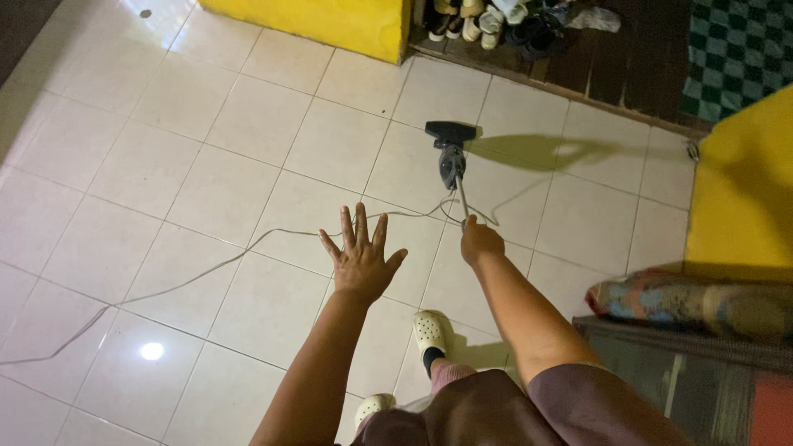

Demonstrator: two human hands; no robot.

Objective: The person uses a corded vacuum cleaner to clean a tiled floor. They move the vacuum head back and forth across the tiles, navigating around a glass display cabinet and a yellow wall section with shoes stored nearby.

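Right hand (480, 242) clenched around the wand of a vacuum cleaner (451, 162), whose long axis runs straight ahead to the floor head (450, 130) on the tiled floor (190, 132). Left hand (360, 255) released, fingers spread, empty, above the power cord (206, 268).

bare forearms, mauve short sleeve (595, 396), cream perforated clogs (428, 330), dark socks.
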